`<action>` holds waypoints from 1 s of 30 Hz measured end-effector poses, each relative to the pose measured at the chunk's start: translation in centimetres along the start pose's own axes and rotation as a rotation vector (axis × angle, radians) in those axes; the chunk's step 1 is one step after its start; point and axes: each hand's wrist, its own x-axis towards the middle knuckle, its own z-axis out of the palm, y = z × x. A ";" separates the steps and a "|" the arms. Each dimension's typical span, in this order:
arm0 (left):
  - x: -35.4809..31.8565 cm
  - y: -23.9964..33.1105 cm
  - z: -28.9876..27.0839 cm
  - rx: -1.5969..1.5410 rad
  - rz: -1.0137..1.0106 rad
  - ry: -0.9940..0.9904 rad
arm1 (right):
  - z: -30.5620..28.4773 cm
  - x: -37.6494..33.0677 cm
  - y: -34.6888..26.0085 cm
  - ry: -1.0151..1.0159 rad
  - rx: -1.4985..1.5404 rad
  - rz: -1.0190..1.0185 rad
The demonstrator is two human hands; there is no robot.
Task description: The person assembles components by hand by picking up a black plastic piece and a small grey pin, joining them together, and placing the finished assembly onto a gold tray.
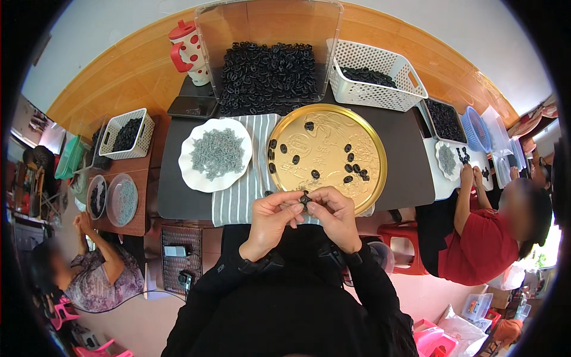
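My left hand [273,217] and my right hand [334,214] meet at the front edge of the table. Between their fingertips they pinch a small black plastic part [305,200], too small to make out fully. Just beyond them lies a round gold tray [321,146] with several black oval pieces [315,174] scattered on it, some lined along its left rim. To its left, a white scalloped plate [189,174] holds a heap of small grey-green pieces [217,153]. Under both runs a grey striped cloth [229,205].
A clear bin [208,53] heaped with black parts [267,77] stands at the back. Beside it are a white basket [380,95], a dark phone-like slab [192,107] and a red-dotted tumbler [190,53]. Co-workers sit left [107,273] and right [482,238]; a red stool [401,247] stands at right.
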 end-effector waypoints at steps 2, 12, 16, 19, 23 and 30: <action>0.0 -0.1 -0.2 0.028 0.009 -0.016 | 0.0 0.0 0.1 0.020 0.005 0.014; -0.5 0.2 0.0 0.160 0.087 -0.114 | 0.1 -0.4 -0.1 -0.015 0.156 0.042; -0.5 -0.1 0.0 0.167 0.113 -0.113 | -0.1 -0.4 0.0 -0.036 0.162 0.003; -0.6 0.0 0.2 0.163 0.099 -0.092 | 0.0 -0.4 0.2 -0.025 0.181 -0.005; -0.9 -0.2 0.8 0.216 0.145 -0.060 | 0.6 -0.4 0.0 0.018 0.190 -0.023; -1.1 -0.5 1.3 0.370 0.274 0.004 | 1.1 -0.6 -0.9 0.040 0.183 -0.060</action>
